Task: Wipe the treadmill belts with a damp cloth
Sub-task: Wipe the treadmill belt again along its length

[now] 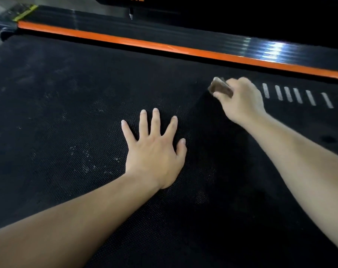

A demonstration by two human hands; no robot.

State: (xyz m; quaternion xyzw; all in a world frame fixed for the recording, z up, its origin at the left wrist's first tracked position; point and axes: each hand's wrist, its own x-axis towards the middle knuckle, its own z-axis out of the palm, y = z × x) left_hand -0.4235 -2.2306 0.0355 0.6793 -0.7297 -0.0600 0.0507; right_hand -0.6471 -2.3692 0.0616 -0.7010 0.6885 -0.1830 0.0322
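A black textured treadmill belt [67, 132] fills most of the head view, with pale dust smudges across its left and middle parts. My left hand [156, 149] lies flat on the belt near the centre, fingers spread and straight. Further away and to the right, my right hand [239, 99] grips a small bunched brown cloth [219, 88] and holds it against the belt. The belt looks darker in a patch below and to the right of the cloth.
Beyond the belt runs an orange strip [164, 47] and a glossy black side rail [183, 31]. Several white dash marks [297, 95] are printed on the belt at the right. A yellow-and-black taped end cap [23, 13] sits at the far left corner.
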